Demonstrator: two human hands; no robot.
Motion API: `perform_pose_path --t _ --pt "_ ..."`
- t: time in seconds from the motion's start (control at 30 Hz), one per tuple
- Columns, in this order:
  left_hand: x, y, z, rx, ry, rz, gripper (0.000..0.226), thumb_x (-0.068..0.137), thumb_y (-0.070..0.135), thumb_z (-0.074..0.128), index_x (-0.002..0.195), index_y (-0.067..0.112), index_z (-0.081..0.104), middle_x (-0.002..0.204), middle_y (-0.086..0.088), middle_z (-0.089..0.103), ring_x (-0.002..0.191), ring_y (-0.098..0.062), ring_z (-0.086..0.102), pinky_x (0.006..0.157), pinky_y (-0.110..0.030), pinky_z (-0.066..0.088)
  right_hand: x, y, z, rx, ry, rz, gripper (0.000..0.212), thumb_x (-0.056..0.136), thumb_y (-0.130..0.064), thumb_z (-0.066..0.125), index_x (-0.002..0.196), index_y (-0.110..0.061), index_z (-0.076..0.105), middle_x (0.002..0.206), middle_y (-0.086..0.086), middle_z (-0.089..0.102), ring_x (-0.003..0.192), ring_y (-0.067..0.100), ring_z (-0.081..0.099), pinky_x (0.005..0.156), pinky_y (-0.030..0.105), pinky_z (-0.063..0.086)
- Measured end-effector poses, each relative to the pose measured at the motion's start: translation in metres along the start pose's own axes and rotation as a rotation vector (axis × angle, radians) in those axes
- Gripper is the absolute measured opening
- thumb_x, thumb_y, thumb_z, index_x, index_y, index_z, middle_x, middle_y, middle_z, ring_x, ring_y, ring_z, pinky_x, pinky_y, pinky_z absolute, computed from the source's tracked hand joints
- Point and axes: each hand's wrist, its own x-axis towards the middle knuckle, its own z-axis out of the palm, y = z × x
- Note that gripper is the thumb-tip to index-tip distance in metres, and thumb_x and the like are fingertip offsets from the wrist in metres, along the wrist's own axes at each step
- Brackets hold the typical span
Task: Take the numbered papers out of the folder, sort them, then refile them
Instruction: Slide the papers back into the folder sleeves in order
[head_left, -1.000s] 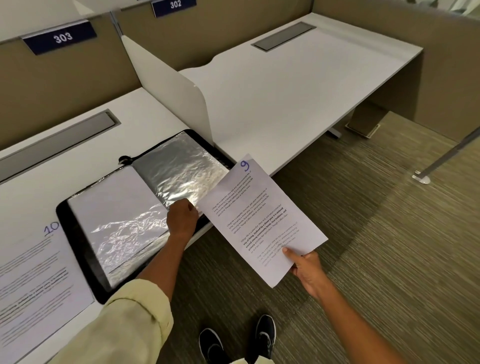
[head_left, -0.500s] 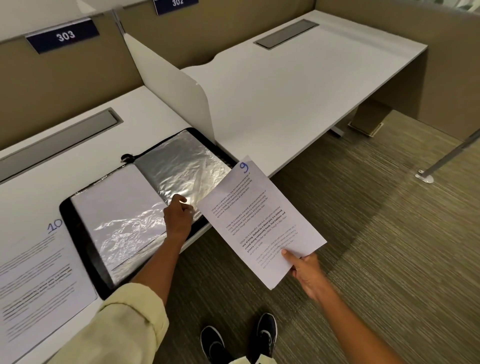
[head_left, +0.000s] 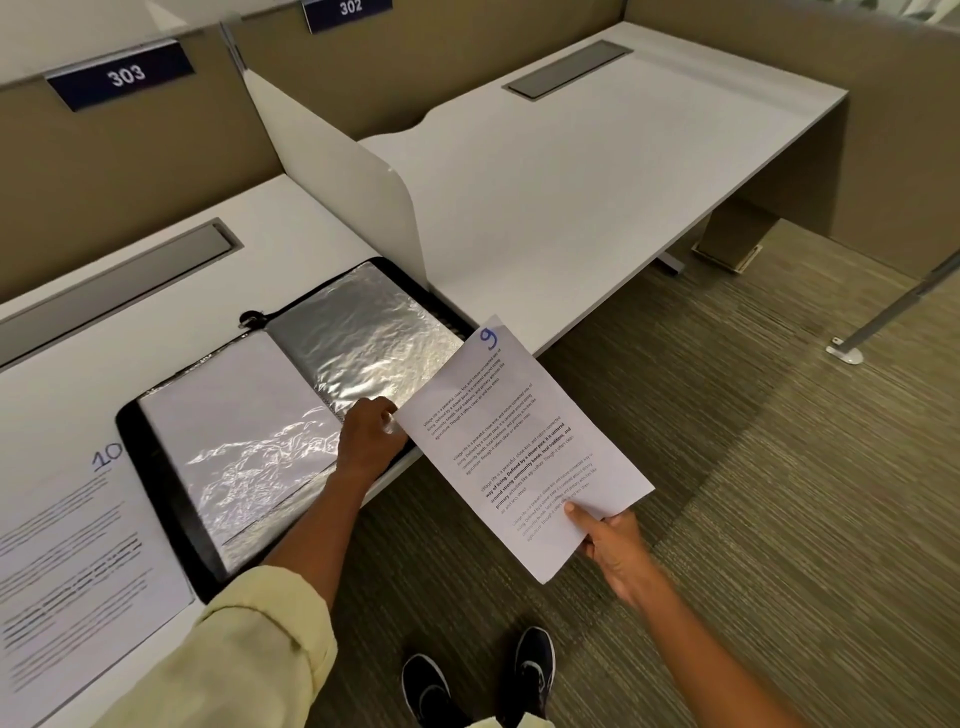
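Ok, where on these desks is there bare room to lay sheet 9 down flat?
The widest bare patch is the right desk, between the divider and its far edge. On the left desk a free band runs behind the folder, up to the grey slot. The front is crowded: folder, sheet 10 and the left hand.

I see the black open folder (head_left: 156, 467) with crinkled clear plastic sleeves lying on the white desk (head_left: 291, 249). Left hand (head_left: 366, 441) pinches a sleeve edge at the right-hand page. Right hand (head_left: 615, 545) holds the white printed sheet marked 9 (head_left: 519, 441) off the desk edge. Sheet marked 10 (head_left: 67, 561) lies left of the folder.
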Motion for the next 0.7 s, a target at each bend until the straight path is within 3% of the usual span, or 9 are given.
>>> perform_pose_path --t 0.13,0.27,0.43,0.53,0.7 --pt "0.000 -0.005 0.002 0.100 -0.008 0.050 0.015 0.083 0.019 0.070 0.074 0.007 0.067 0.080 -0.008 0.057 0.079 -0.024 0.054 0.063 -0.033 0.039 0.000 0.001 -0.001 0.013 0.011 0.012 0.036 0.085 0.001 0.072 0.118 -0.014 0.064 0.111 0.006 0.075 0.111 0.026 0.067 0.088 0.046 0.057" --pt "0.000 0.002 -0.003 0.094 0.002 -0.003 0.006 0.085 0.009 0.069 0.083 0.005 0.072 0.085 -0.007 0.062 0.079 -0.019 0.054 0.070 -0.029 0.039 0.001 0.000 -0.002 0.038 0.041 0.010 0.034 0.086 0.003 0.070 0.115 -0.013 0.065 0.111 0.006 0.075 0.109 0.026 0.068 0.085 0.045 0.058" --pt "-0.001 -0.001 -0.006 -0.018 0.104 -0.114 0.009 0.082 -0.001 0.057 0.078 0.007 0.062 0.073 -0.005 0.062 0.071 -0.024 0.059 0.060 -0.029 0.040 0.000 -0.004 -0.007 0.061 0.062 0.010 0.034 0.086 0.002 0.070 0.116 -0.013 0.063 0.113 0.009 0.073 0.108 0.026 0.067 0.084 0.046 0.058" --pt "0.000 -0.001 -0.005 -0.040 0.161 -0.151 0.010 0.083 -0.004 0.055 0.088 0.005 0.055 0.075 -0.011 0.061 0.069 -0.029 0.058 0.060 -0.034 0.044 0.000 -0.003 -0.007 0.047 0.056 0.020 0.035 0.086 0.002 0.071 0.116 -0.013 0.064 0.115 0.010 0.073 0.111 0.029 0.066 0.093 0.054 0.054" --pt "-0.001 0.006 -0.003 -0.119 0.199 -0.239 0.044 0.077 -0.009 0.058 0.116 0.008 0.050 0.070 -0.007 0.060 0.069 -0.026 0.061 0.067 -0.035 0.051 -0.002 -0.002 -0.003 0.017 0.024 0.013 0.034 0.085 0.002 0.071 0.114 -0.015 0.066 0.108 0.007 0.075 0.109 0.028 0.067 0.096 0.058 0.052"
